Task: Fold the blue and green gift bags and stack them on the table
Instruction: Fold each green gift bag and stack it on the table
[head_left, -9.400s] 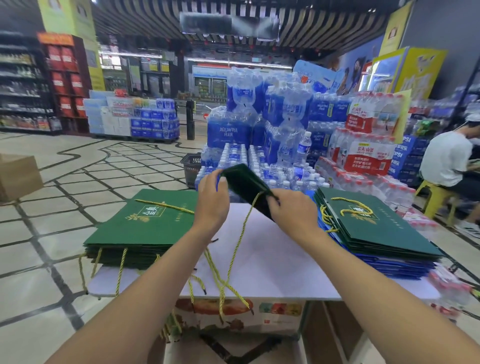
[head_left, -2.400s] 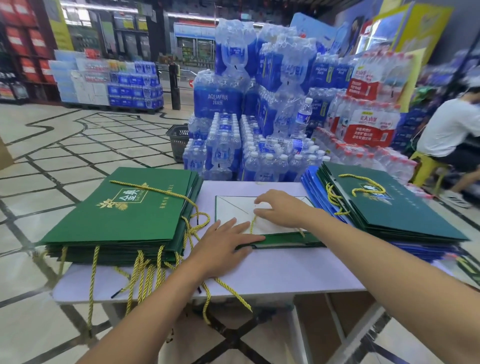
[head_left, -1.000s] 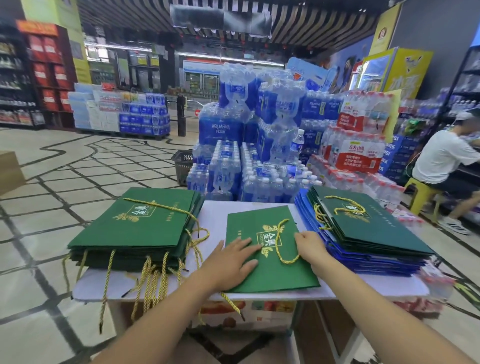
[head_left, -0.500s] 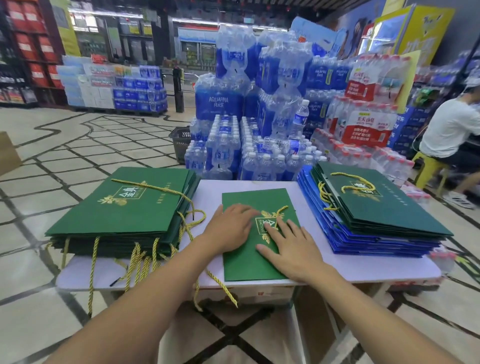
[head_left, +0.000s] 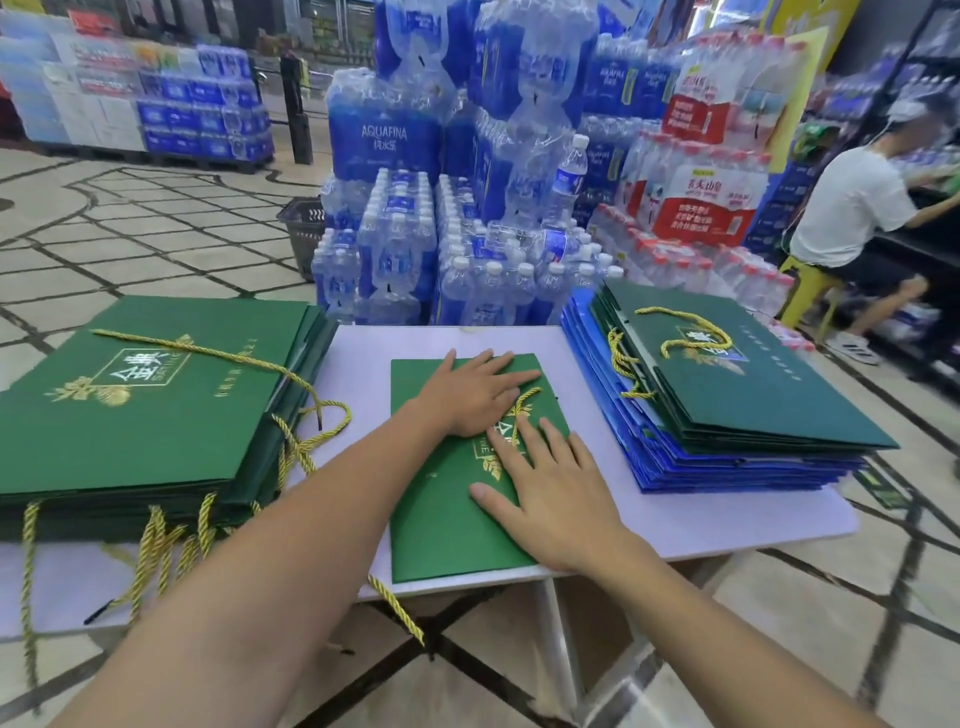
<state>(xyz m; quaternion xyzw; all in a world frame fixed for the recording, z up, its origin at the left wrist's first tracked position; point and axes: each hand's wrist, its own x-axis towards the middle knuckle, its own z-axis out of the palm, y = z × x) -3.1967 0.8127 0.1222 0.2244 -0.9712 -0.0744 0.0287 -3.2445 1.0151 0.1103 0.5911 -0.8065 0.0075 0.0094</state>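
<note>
On a shop's pale worktop (head_left: 701, 514) the folded green gift bag (head_left: 441, 525) lies under both hands, long axis running away from the person, left hand (head_left: 470, 395) pressing flat-fingered at its far end, right hand (head_left: 550, 493) flat nearer, neither gripping, the green stack (head_left: 156, 415) just left of them.

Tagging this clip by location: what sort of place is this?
Most likely a supermarket sales floor: shrink-wrapped packs of bottled water are stacked high behind the table, a shopping basket sits on the tiled floor beside them, and more stacked cases stand farther back.
</note>
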